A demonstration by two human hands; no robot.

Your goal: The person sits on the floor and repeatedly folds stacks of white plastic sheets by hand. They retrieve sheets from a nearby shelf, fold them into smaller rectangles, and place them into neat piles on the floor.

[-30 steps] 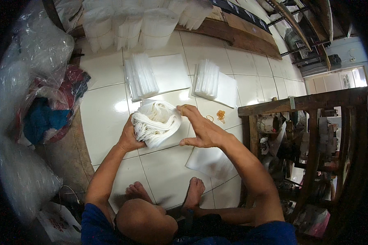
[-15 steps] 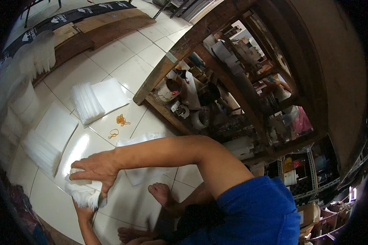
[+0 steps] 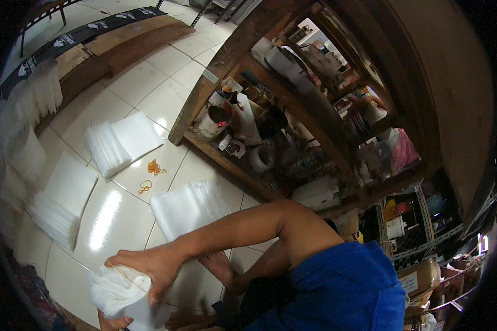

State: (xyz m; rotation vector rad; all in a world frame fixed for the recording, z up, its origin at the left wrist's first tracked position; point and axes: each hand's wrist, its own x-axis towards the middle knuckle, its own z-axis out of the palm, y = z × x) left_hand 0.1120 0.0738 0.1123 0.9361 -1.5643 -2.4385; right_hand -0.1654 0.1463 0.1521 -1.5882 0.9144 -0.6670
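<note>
Low at the left I hold a folded bundle of thin white plastic sheets (image 3: 113, 289) above the floor. My left hand (image 3: 115, 321) grips it from below, mostly cut off by the lower edge of the picture. Reaching across from the right, my right hand (image 3: 157, 269) is over the bundle's upper side, fingers and thumb spread around it. A thin yellowish rubber band (image 3: 131, 280) runs taut between those fingertips and the thumb, across the white sheets. Whether it passes all the way round the bundle is hidden.
Three fanned stacks of white sheets lie on the tiles: a far stack (image 3: 124, 142), a left stack (image 3: 66, 198) and a near stack (image 3: 190, 207). Loose rubber bands (image 3: 156, 167) lie between them. A wooden shelf (image 3: 226, 165) crowded with containers stands at the right. More white sheets (image 3: 25, 129) hang at far left.
My right hand has moved down and slightly right with the bundle, and the stretched rubber band now shows. My left hand has sunk toward the lower edge. The near stack is now less covered.
</note>
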